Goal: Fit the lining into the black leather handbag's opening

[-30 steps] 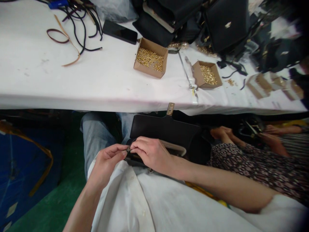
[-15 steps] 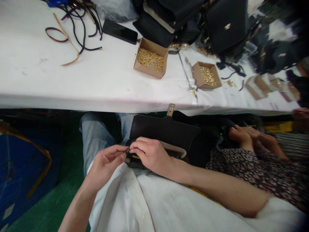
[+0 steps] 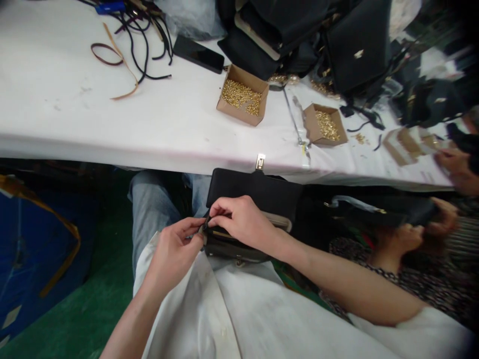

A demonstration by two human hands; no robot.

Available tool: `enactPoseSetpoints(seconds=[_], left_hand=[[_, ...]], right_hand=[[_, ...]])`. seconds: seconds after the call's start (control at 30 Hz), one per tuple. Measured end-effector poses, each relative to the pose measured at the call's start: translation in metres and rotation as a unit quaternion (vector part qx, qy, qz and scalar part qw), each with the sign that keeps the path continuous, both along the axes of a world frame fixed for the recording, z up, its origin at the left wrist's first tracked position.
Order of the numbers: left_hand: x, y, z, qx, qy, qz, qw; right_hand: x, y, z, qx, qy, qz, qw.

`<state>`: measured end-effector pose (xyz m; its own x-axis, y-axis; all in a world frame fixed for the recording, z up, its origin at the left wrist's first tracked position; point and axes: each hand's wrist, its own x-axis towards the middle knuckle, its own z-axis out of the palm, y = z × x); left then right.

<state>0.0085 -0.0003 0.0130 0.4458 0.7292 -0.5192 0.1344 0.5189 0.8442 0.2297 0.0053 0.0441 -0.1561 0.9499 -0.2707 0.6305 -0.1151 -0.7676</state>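
A black handbag [image 3: 235, 252] rests on my lap with its flap [image 3: 254, 187] folded back toward the table. A metal clasp plate [image 3: 261, 161] sits at the flap's tip, and beige lining shows at the bag's mouth. My left hand [image 3: 177, 249] pinches the bag's left side edge between thumb and fingers. Right beside it, my right hand [image 3: 239, 219] pinches the same corner from above, its forearm crossing over the bag. Whether a small part is between the fingertips is hidden.
Cardboard boxes of small gold-coloured hardware [image 3: 243, 94] stand on the white table [image 3: 149, 124]. Behind them are a phone [image 3: 198, 53], black cords [image 3: 145, 45] and piled black bags [image 3: 359, 45]. At right, a co-worker's hands [image 3: 404, 239] handle another black piece.
The view has shifted slightly. Both my hands stay at the bag's left corner, and more of the bag's front now shows. The co-worker's hands have moved, and a plastic-wrapped strip shows beside them.
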Motion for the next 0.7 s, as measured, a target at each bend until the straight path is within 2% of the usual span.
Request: enactPoseSetpoints(seconds=[0.07,0.27,0.43,0.7], left_hand=[[0.006,-0.003,-0.001,0.006,0.007,0.036,0.999],[0.019,-0.011,-0.012,0.005,0.023,0.121,0.992],[0.026,-0.012,-0.012,0.019,0.033,0.136,0.990],[0.028,-0.014,-0.016,0.037,0.019,0.134,0.990]], right_hand=[[0.000,0.003,0.000,0.003,-0.033,0.010,0.999],[-0.011,-0.005,0.006,0.076,-0.163,0.057,0.982],[-0.024,-0.019,0.009,0.105,-0.267,0.115,0.951],[-0.020,-0.030,0.023,0.012,-0.193,0.138,0.971]])
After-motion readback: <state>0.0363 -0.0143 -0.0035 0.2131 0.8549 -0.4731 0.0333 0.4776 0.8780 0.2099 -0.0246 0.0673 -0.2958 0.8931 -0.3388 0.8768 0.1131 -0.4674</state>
